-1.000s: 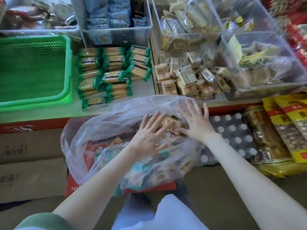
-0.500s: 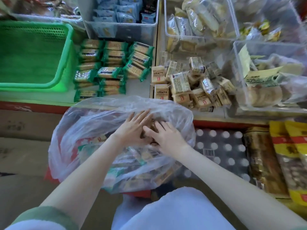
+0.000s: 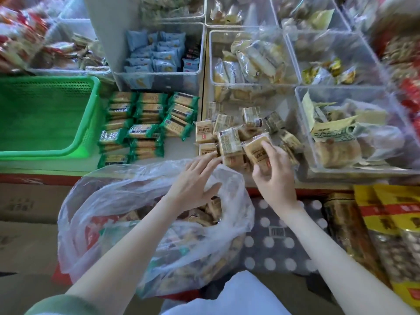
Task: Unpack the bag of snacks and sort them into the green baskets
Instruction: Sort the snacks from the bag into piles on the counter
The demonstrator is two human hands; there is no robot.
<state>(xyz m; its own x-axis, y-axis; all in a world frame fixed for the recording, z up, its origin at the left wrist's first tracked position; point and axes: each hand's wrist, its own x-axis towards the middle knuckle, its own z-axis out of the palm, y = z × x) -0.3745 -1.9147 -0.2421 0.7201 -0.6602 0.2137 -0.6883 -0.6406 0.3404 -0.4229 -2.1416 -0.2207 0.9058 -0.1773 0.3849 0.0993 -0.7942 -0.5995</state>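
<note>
A clear plastic bag (image 3: 127, 214) full of wrapped snacks lies open in front of me, below the shelf edge. My right hand (image 3: 276, 176) grips a tan snack packet (image 3: 258, 148) and holds it over the pile of tan packets (image 3: 229, 142) on the shelf. With fingers straight, my left hand (image 3: 193, 183) rests on the bag's upper rim, its fingertips near the pile. The green basket (image 3: 45, 114) sits on the shelf at the left, nothing visible inside it. Green-wrapped packets (image 3: 145, 128) lie in rows between the basket and the tan pile.
Clear bins of snacks line the back: blue packets (image 3: 156, 57), pale buns (image 3: 250, 62), flat cakes (image 3: 341, 137). Yellow and red bags (image 3: 395, 237) stand at the lower right beside a dotted pack (image 3: 279, 235). Cardboard boxes (image 3: 27, 223) sit at the lower left.
Both hands were inside the bag. My right hand has come out and up to the shelf with a tan packet; my left hand has risen to the bag's rim.
</note>
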